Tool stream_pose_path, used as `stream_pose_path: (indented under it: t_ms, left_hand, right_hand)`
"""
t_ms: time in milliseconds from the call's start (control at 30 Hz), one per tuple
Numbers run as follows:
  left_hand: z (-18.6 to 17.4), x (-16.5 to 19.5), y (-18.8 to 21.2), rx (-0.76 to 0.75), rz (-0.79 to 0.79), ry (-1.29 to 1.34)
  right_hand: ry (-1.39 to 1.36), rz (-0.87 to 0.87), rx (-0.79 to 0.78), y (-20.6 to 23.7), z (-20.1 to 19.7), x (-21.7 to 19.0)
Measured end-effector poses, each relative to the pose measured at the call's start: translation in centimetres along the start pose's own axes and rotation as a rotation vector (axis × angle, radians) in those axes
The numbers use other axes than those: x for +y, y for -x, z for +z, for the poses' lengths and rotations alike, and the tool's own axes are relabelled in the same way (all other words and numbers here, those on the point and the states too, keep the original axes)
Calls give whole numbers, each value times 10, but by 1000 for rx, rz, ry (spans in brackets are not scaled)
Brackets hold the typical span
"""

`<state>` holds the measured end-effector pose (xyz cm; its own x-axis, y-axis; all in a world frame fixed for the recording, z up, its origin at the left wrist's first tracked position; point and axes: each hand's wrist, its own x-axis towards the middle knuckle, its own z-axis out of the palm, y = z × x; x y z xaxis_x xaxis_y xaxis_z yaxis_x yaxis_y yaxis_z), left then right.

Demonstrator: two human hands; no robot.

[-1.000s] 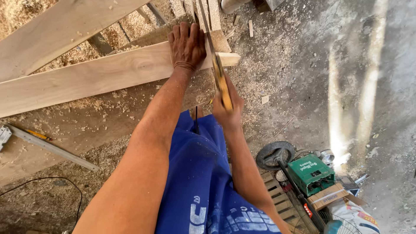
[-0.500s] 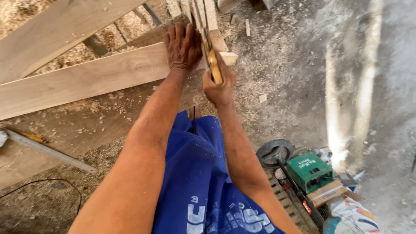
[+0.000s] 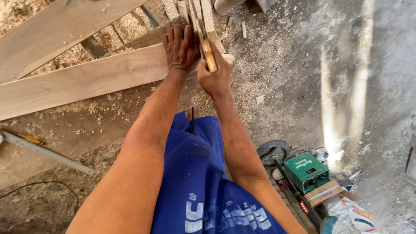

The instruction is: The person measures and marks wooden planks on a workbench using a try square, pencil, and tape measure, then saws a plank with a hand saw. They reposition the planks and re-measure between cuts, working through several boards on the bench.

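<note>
1. A long pale plank point(image 3: 86, 80) runs in from the left edge and ends at the upper middle, where its cut end point(image 3: 227, 57) juts just past the two hands.
2. A second, wider plank point(image 3: 56, 32) lies above it at a steeper slant, with sawdust-strewn floor point(image 3: 108, 125) showing in the gap between them.
3. To the right of the plank end the grey floor is open, crossed only by two streaks of sunlight point(image 3: 329, 108).
4. At lower right, near the right elbow, a green box point(image 3: 307, 171) and a dark wheel point(image 3: 272, 150) crowd the floor; at lower left a thin metal bar point(image 3: 47, 154) lies slantwise.
5. The left hand point(image 3: 180, 47) lies flat, fingers spread forward, palm pressing on the long plank beside its end; the arm is stretched straight out.
6. The right hand point(image 3: 215, 76) is closed in a fist round the wooden handle of a handsaw point(image 3: 204, 41), whose thin blade stands on edge and runs away from the body, just right of the left hand, across the plank.
7. Blue shorts point(image 3: 203, 186) fill the lower middle.
</note>
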<state>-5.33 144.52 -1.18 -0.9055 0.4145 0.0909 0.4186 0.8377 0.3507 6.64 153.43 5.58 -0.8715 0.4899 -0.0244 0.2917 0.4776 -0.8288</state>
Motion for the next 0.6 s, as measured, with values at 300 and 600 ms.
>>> stream_pose_path:
  t_ms: [300,600]
  left_hand:
    - [-4,3,-3,-74,-21,12]
    - [-8,2,0,-23,17,-19]
  right_hand:
    - [113,184,-99,162,-140,-100]
    - [31,-39,7,-10,8,-1]
